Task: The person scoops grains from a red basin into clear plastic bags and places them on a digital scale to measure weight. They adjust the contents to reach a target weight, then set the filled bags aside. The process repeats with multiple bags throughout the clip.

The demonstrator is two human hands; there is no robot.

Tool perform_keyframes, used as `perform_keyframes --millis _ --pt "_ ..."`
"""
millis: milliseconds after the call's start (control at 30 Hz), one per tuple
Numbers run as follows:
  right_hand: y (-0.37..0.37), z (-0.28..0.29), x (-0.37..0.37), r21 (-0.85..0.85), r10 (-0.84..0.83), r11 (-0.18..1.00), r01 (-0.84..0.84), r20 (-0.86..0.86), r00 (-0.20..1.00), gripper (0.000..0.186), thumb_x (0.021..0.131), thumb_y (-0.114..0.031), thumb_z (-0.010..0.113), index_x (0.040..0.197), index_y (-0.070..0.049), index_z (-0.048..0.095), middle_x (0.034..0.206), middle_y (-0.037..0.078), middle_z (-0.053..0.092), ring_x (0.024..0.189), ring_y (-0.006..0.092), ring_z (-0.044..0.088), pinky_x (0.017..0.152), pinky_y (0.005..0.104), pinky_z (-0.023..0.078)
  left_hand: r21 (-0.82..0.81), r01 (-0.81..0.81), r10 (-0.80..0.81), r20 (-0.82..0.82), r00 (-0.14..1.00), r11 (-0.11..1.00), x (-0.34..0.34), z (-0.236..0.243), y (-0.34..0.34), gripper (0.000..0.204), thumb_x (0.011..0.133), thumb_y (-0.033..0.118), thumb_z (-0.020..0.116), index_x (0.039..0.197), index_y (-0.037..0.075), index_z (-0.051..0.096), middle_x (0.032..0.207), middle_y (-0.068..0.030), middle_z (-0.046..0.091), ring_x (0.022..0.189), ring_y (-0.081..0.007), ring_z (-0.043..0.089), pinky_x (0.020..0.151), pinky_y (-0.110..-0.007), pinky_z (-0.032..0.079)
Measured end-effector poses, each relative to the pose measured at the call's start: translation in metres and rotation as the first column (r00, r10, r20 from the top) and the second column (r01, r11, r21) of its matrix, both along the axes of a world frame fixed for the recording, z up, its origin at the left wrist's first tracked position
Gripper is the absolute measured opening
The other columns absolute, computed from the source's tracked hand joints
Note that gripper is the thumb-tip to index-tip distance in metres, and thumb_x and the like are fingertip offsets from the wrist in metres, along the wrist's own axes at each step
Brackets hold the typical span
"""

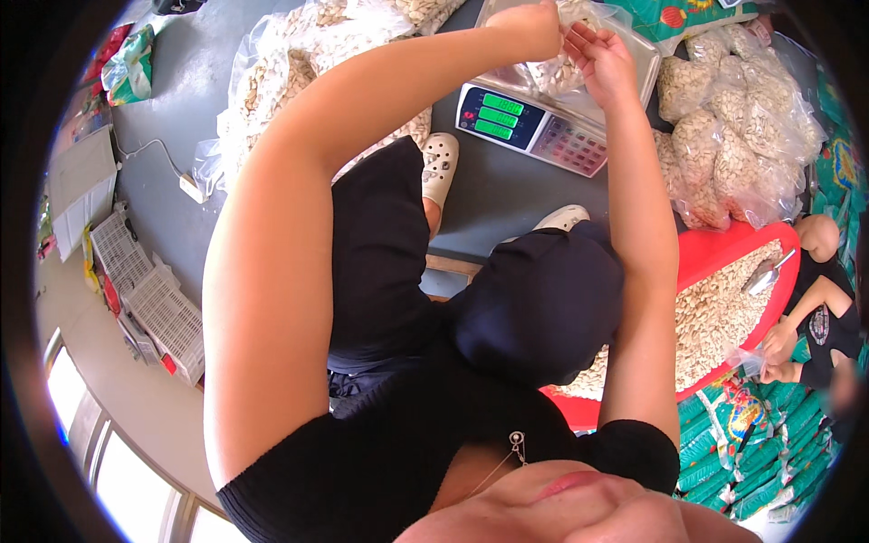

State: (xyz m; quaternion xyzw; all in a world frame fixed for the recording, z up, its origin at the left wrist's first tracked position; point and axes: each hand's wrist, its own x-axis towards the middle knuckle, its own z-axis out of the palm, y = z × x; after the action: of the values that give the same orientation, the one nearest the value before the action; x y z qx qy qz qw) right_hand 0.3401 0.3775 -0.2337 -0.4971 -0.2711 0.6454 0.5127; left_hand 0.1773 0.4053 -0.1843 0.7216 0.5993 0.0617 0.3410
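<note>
While both sets of fingers pinch the top of a clear plastic bag of pale seeds (557,72), the left hand (534,27) is curled into a loose fist on the bag's mouth and the right hand (602,59) has its fingers bent around the other side, thumb up. That bag sits on the steel pan of an electronic scale (534,127) (green digits lit, keypad on the right side), which rests on the grey floor. Just right of the scale is a heap of filled seed bags (742,127), and more bulk sacks of seeds (290,72) lie to the left. Lower right, a red tub (715,253) holds loose seeds with a metal scoop (765,271) in it, and another person's hands (774,348) work beside it. White plastic crates (149,299) sit far left.
</note>
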Motion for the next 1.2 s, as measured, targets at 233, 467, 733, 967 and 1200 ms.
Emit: perform_keyframes --millis 233,467,733,967,1200 --pt "0.009 -0.014 -0.023 0.083 -0.217 0.818 -0.569 0.961 -0.171 0.025 0.086 -0.025 0.053 0.094 -0.003 0.062 0.094 0.020 0.064 0.089 0.0378 0.062 0.077 0.0456 0.049 0.214 0.002 -0.055 0.242 0.969 0.977 -0.022 0.045 -0.010 0.022 0.074 0.018 0.056 0.095 0.011 0.057 0.079 -0.0178 0.065 0.078 -0.0379 0.063 0.068 -0.047 0.048" --pt "0.037 -0.030 -0.028 0.094 -0.163 0.776 -0.623 0.985 -0.054 0.031 0.083 -0.032 0.050 0.073 -0.007 0.066 0.081 0.018 0.067 0.070 0.0375 0.065 0.063 0.0474 0.050 0.324 0.050 -0.164 0.336 0.928 0.945 -0.039 0.018 -0.017 0.015 0.078 0.018 0.055 0.089 0.011 0.061 0.077 -0.0150 0.065 0.074 -0.0353 0.063 0.066 -0.045 0.049" --pt "0.016 0.042 0.015 -0.235 0.148 0.968 -0.085 0.262 0.954 0.027 0.096 -0.038 0.048 0.100 -0.012 0.056 0.057 -0.002 0.042 0.039 0.0098 0.036 0.035 0.0293 0.029 0.326 -0.186 0.024 0.442 0.896 0.927 -0.048 0.058 -0.004 0.024 0.085 0.020 0.056 0.101 0.004 0.062 0.073 -0.0142 0.064 0.067 -0.0265 0.063 0.062 -0.037 0.049" --pt "-0.031 0.088 0.056 -0.045 -0.015 0.999 0.012 -0.057 0.998 0.020 0.098 -0.026 0.049 0.101 -0.007 0.052 0.073 0.005 0.054 0.041 0.0080 0.034 0.034 0.0221 0.019 0.259 -0.304 0.062 0.661 0.748 0.917 -0.059 0.075 -0.004 0.017 0.085 0.010 0.055 0.099 0.004 0.062 0.067 -0.0021 0.056 0.059 -0.0093 0.051 0.056 -0.026 0.043" --pt "-0.031 0.109 0.020 0.055 -0.068 0.997 0.056 0.252 0.965 0.016 0.098 -0.028 0.048 0.099 -0.013 0.054 0.061 -0.002 0.045 0.035 0.0077 0.032 0.030 0.0215 0.021 0.217 -0.279 0.051 0.698 0.714 0.935 -0.065 0.072 -0.012 0.015 0.085 0.008 0.055 0.098 0.004 0.062 0.066 0.0003 0.054 0.058 -0.0076 0.048 0.054 -0.024 0.041"
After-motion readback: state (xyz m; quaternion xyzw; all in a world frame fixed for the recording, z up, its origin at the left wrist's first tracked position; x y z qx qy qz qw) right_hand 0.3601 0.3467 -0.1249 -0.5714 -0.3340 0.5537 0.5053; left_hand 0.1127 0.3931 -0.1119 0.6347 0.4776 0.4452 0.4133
